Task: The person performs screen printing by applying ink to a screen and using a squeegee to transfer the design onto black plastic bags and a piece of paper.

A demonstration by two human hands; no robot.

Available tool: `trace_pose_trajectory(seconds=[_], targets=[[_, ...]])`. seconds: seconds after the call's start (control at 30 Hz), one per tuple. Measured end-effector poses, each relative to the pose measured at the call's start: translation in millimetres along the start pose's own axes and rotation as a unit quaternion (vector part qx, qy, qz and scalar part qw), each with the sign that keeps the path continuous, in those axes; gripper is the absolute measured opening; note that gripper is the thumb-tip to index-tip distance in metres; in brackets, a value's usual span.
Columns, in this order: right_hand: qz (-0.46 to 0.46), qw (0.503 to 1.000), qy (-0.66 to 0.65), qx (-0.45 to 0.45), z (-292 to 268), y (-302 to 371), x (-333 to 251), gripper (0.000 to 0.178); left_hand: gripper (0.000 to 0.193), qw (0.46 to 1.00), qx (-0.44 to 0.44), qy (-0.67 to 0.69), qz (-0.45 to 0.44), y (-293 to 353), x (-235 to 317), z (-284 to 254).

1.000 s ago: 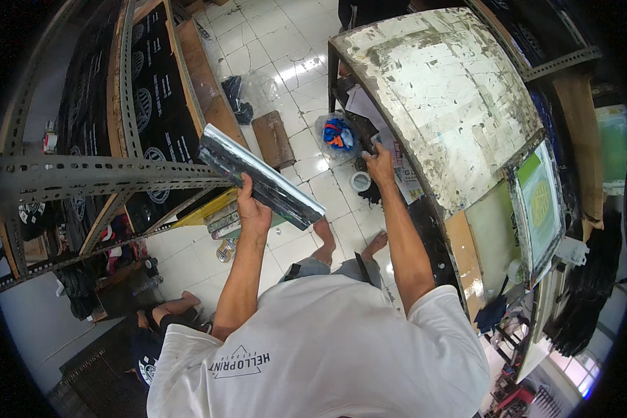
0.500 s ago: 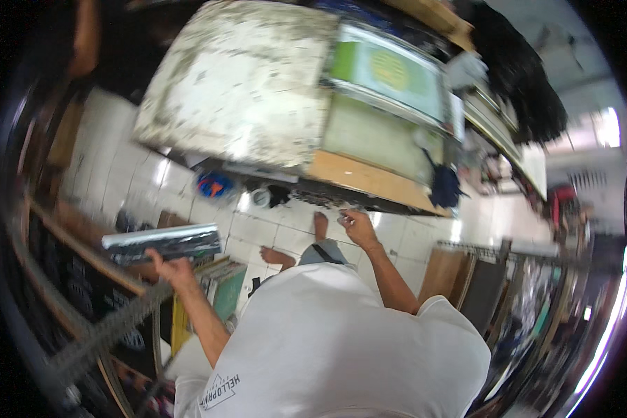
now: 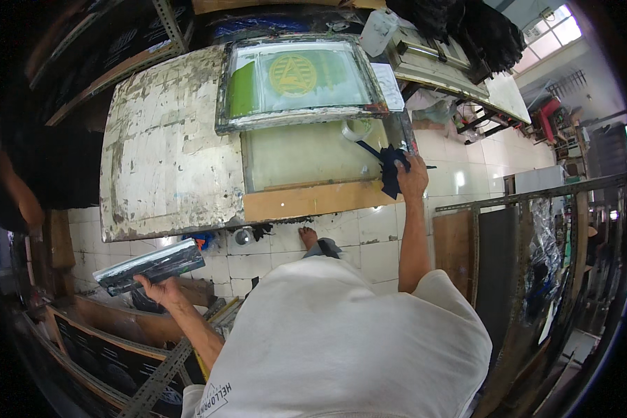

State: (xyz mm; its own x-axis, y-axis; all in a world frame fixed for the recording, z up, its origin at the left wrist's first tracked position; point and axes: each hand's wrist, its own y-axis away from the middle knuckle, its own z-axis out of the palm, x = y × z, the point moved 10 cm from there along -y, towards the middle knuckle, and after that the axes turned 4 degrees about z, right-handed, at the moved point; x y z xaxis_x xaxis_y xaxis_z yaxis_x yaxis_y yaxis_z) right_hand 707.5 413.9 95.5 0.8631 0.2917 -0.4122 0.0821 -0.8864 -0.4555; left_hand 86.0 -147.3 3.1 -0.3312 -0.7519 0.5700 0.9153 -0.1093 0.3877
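Note:
My left hand (image 3: 159, 290) grips a wide screen-printing squeegee (image 3: 150, 268) by its near edge, out to the left of my body. Its face is smeared dark, with a pale strip along the top. Reaching forward, my right hand (image 3: 412, 175) closes on a crumpled dark blue rag (image 3: 391, 169) at the worktable's right edge. Just left of the rag lies a roll of clear tape (image 3: 357, 130). Behind it a framed printing screen (image 3: 303, 82) rests on the table, its mesh pale with a green area and a yellow-green round emblem.
The paint-stained worktable (image 3: 167, 150) spans the front, with a brown board strip (image 3: 320, 200) along its near edge. Metal racks (image 3: 153, 380) stand close at left, and another rack (image 3: 536, 195) at right. At far left shows another person's arm (image 3: 22, 195).
My right hand has moved forward and right from near my body to the dark blue rag and taken hold of it. The squeegee stays in my left hand, and my view has shifted.

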Motion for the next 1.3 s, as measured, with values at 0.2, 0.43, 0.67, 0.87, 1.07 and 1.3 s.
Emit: trace_pose_trajectory(seconds=[0.2, 0.43, 0.67, 0.87, 1.07, 1.3], targets=[[-0.045, 0.998, -0.026, -0.033, 23.8, -14.5, -2.0, 0.012, 0.064, 0.998, 0.005, -0.051, 0.041, 3.0, -12.9, 35.4], [0.197, 0.942, -0.257, -0.089, -5.6, -30.7, 21.0, 0.018, 0.061, 0.997, 0.015, -0.060, 0.044, 6.8, -8.8, 24.7], [0.229, 0.839, -0.477, -0.122, -34.1, -36.0, -28.0, 0.015, 0.058, 0.985, -0.091, -0.115, 0.091, -5.8, 6.1, 7.3], [0.255, 0.907, -0.316, -0.112, -8.9, -29.5, -7.8, 0.022, 0.057, 1.000, -0.004, 0.003, 0.001, -8.9, 3.5, -16.9], [0.084, 0.991, -0.022, -0.099, 14.8, -14.1, -36.9, 0.031, 0.061, 0.998, 0.041, -0.034, 0.042, -2.6, 15.1, -21.6], [0.038, 0.991, 0.004, -0.129, 58.4, 17.8, -58.8, 0.038, 0.057, 0.999, 0.028, 0.000, 0.029, 2.8, 23.3, -21.2]])
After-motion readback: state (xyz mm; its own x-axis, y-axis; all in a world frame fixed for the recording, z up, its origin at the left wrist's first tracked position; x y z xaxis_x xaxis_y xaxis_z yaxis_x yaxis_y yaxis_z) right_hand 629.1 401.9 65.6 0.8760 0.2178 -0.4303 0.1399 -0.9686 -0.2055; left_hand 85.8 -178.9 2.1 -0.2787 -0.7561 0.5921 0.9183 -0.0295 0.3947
